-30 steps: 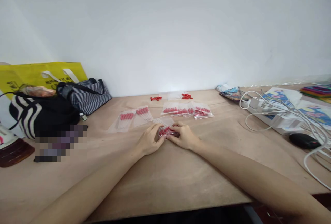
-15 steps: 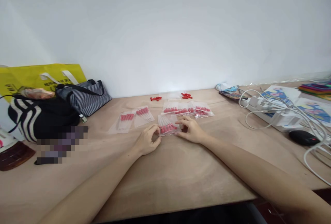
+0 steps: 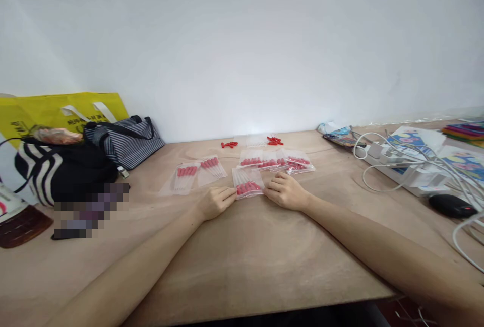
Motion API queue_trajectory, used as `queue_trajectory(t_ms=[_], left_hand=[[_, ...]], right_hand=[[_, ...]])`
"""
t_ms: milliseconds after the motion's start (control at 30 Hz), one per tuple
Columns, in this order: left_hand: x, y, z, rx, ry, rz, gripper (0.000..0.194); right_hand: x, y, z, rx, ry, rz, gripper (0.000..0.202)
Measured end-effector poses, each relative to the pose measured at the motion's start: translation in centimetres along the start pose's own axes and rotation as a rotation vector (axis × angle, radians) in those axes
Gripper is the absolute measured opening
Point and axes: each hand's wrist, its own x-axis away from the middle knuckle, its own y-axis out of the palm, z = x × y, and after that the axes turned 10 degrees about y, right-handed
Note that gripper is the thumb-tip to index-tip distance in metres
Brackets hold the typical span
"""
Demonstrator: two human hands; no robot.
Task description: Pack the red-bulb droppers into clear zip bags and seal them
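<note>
A small clear plastic bag (image 3: 245,178) lies flat on the table, holding several thin white sticks with red ends. At its near left corner my left hand (image 3: 218,202) is closed, fingertips pinching the edge. My right hand (image 3: 288,191) pinches the near right corner, its fingers curled. Behind it sit several filled bags with red pieces (image 3: 270,161), partly overlapping. Left of these, two groups of red-tipped white sticks (image 3: 185,178) rest on clear bags, their red ends facing away from me.
Loose red pieces (image 3: 229,144) and more red pieces (image 3: 275,140) lie near the wall. A striped bag (image 3: 130,140), a black bag (image 3: 68,171) and a yellow bag (image 3: 49,105) stand left. A power strip (image 3: 408,176), cables and a black mouse (image 3: 451,206) occupy the right.
Both hands have turned over the bag's near corners, and the fingers are now closed together at its near edge. The view has shifted slightly.
</note>
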Motion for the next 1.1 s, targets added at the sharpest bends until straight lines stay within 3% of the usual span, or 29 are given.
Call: queue_trajectory(t_ms=[133, 367, 833, 1100], left_hand=[[-0.2, -0.2, -0.2, 0.032, -0.044, 0.034, 0.016], [-0.4, -0.3, -0.2, 0.053, -0.073, 0.013, 0.017], [-0.6, -0.1, 0.0, 0.033, -0.043, 0.027, 0.016], [-1.9, 0.2, 0.4, 0.082, -0.152, 0.035, 0.011]], right_hand=[[0.0, 0.2, 0.3, 0.014, -0.067, 0.025, 0.027], [0.0, 0.2, 0.2, 0.027, -0.023, 0.069, 0.027], [-0.4, 0.3, -0.1, -0.005, 0.001, -0.005, 0.028], [-0.8, 0.1, -0.7, -0.014, 0.126, 0.005, 0.029]])
